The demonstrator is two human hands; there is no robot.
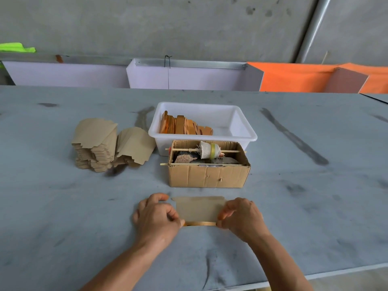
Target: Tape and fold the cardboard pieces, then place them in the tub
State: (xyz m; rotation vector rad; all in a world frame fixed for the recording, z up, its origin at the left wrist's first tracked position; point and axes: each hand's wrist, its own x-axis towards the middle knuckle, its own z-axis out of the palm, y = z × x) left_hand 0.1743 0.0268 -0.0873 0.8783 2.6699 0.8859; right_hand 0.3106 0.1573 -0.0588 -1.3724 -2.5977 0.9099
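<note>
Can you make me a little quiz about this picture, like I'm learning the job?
1. True or false: the white tub is empty.
2. What does each hand hold: the left hand and the right hand?
A) a pair of scissors
B) one end of the flat cardboard piece
C) nothing
3. Fill in: the stack of unfolded cardboard pieces lies to the ____ of the tub.

Key
1. False. Folded pieces stand in its left part.
2. B
3. left
</note>
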